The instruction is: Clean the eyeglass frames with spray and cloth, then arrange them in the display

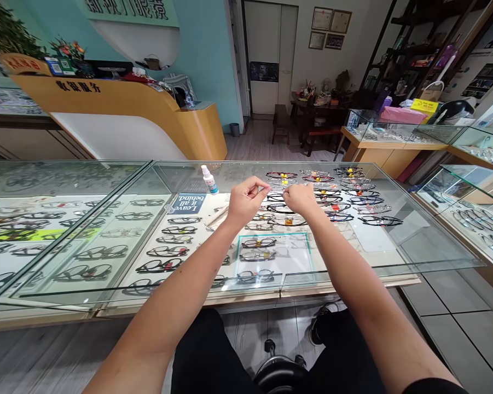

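Observation:
Both of my hands are raised over a glass display case point(295, 262), close together with a small gap between them. My left hand point(246, 201) is pinched, thumb and forefinger meeting at the tips. My right hand point(300, 199) is closed, its knuckles upward and its fingertips mostly hidden. Anything thin held between them cannot be told apart from the spectacle frames behind. Under the glass lie rows of spectacles, among them a dark pair point(258, 243) below my hands and a red pair point(281, 175) beyond them. Left of my left hand, a white spray bottle point(209, 180) stands upright on the glass.
A blue printed card point(190, 203) lies inside the case. Beyond stands an orange and white counter point(205, 128); further display cases point(394, 145) are at right. A wooden bench point(281, 120) and a cluttered table are at the back. A black stool point(281, 375) is beneath me.

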Available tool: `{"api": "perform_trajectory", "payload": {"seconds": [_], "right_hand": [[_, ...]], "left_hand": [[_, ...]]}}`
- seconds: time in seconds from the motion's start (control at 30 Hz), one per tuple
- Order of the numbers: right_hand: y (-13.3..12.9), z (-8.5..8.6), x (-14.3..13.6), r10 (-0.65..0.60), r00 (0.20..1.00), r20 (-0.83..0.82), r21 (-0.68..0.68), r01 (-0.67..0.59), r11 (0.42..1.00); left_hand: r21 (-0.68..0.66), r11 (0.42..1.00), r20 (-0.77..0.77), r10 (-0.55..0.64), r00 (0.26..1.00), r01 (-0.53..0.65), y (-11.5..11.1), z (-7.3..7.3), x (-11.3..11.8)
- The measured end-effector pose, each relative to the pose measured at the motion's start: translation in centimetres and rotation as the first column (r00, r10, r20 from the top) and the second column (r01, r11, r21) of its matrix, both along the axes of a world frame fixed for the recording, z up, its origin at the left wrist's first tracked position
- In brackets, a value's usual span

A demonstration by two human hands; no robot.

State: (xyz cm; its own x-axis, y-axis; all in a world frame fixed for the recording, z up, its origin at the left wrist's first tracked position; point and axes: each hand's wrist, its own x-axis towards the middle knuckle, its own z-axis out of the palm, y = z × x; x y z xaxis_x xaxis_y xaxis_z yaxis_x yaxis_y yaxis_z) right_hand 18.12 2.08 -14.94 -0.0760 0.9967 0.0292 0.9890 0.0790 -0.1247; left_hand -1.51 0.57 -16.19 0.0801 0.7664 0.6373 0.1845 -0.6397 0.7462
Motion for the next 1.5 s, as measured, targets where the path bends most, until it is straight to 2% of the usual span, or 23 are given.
{"api": "perform_trajectory", "payload": {"seconds": [0.53,0.67,1.0,1.23,1.5], "right_hand": [[0.3,-0.1,-0.8,-0.065,0.998,0.013,0.012,0.064,0.998],[0.0,0.0,-1.1,-0.066,0.998,0.010,0.017,0.066,0.998],[-1.2,1.1,-0.9,-0.089,0.994,-0.057,0.016,0.090,0.996],[-2.4,2.3,-0.9,-0.072,0.990,-0.119,0.081,0.082,0.993],[-2.7,2.2,-0.7,-0.029,0.968,-0.248,0.225,0.087,0.971]], "left_hand": [[0.004,0.999,-0.033,0.054,0.998,-0.054,-0.5,0.8,0.2],[-0.002,0.999,-0.021,0.033,0.999,-0.033,-0.5,0.7,0.2],[-0.120,0.992,0.052,-0.042,0.998,0.048,-0.2,0.3,-0.3],[-0.128,0.991,0.092,-0.028,0.995,0.040,-0.4,0.8,-0.3],[-0.103,0.994,0.138,-0.016,0.990,0.030,-0.3,1.1,-0.3]]}}
